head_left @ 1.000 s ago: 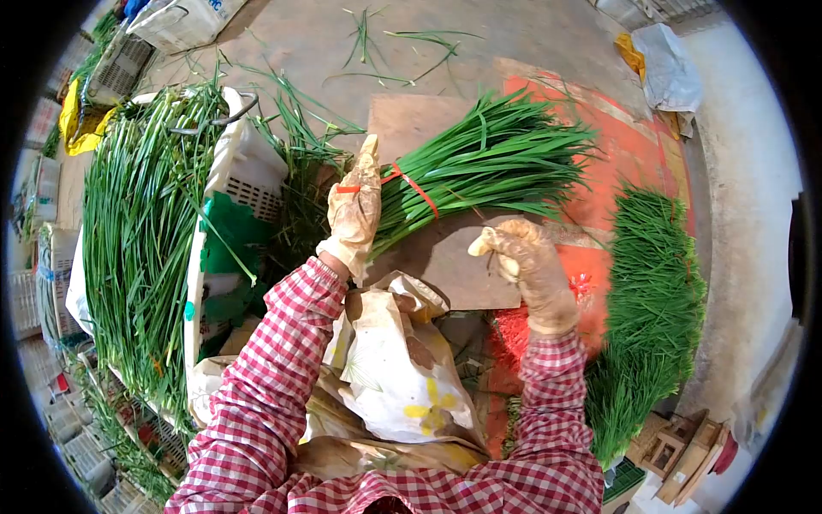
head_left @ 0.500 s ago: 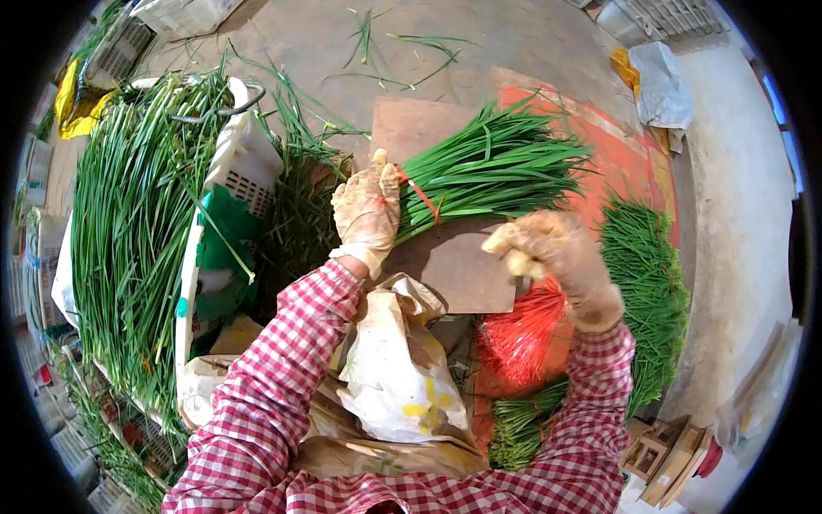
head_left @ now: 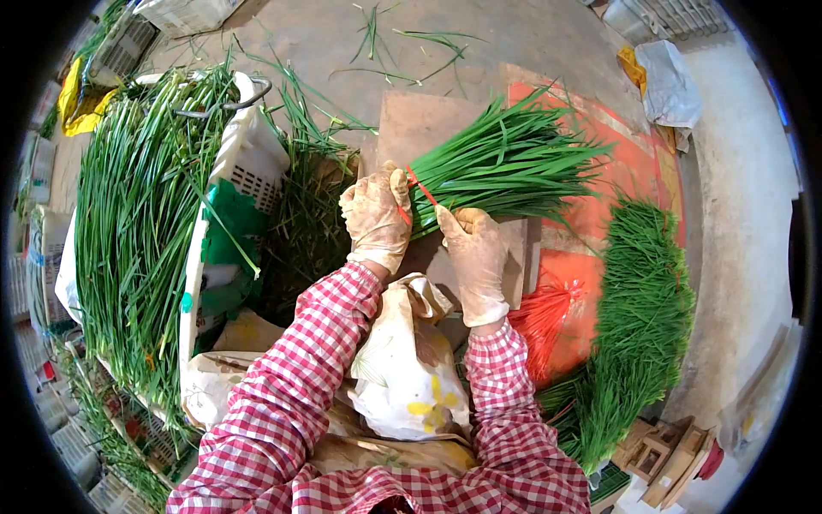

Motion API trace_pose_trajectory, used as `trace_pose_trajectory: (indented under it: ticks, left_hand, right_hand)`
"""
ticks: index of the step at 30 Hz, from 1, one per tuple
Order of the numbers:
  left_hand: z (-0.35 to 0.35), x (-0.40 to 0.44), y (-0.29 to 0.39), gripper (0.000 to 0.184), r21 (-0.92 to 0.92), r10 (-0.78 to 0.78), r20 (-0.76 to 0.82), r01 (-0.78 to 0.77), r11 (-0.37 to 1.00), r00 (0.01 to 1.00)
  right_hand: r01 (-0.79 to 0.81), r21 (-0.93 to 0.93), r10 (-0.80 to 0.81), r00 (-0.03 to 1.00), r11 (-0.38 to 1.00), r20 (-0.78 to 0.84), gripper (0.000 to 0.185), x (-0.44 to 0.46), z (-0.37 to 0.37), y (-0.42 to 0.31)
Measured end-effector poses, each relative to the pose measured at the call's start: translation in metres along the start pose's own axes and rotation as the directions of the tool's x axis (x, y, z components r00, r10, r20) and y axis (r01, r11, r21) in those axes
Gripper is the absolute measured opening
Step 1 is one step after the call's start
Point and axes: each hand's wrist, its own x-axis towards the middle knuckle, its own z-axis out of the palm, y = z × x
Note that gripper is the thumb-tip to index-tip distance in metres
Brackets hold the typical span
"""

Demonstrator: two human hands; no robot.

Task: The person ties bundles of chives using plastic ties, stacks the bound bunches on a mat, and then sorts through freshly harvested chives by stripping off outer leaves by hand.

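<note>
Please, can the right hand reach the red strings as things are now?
Probably yes: the red strings lie close beside the right hand, with nothing seen between. But its fingers seem to pinch the tie on the green bunch, and must let go first.

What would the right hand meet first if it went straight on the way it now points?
Likely the green bundle, just past the red tie that the right hand pinches, though depth is unclear.
</note>
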Motion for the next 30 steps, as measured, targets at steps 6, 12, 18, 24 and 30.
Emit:
trace_pose_trajectory:
  ticks: [6, 12, 18, 24, 30]
  left_hand:
    - [0.01, -0.006, -0.006, 0.034, 0.036, 0.03, -0.073, -0.027, 0.999, 0.997]
    - [0.002, -0.003, -0.001, 0.032, -0.049, 0.056, -0.126, -0.062, 0.997, 0.991]
    - [-0.013, 0.007, 0.003, 0.03, -0.181, -0.063, 0.052, 0.071, 0.981, 0.997]
    - [-0.018, 0.005, 0.012, 0.03, -0.137, -0.032, 0.051, 0.039, 0.99, 0.998]
    - [-0.02, 0.006, 0.007, 0.031, -0.116, 0.089, 0.011, -0.087, 0.989, 0.996]
  right_hand:
    - [0.025, -0.165, -0.023, 1.0, 0.986, 0.016, 0.032, 0.014, -0.002, -0.012]
    - [-0.211, 0.185, 0.179, 0.968, 0.96, 0.176, 0.026, 0.018, -0.008, -0.012]
    - [-0.509, 0.624, 0.183, 0.84, 0.593, 0.511, 0.016, 0.039, -0.037, 0.023]
    - [-0.55, 0.646, 0.139, 0.807, 0.53, 0.574, 0.019, 0.046, -0.052, 0.014]
    - [-0.565, 0.721, 0.001, 0.788, 0.401, 0.616, 0.023, 0.037, -0.064, 0.011]
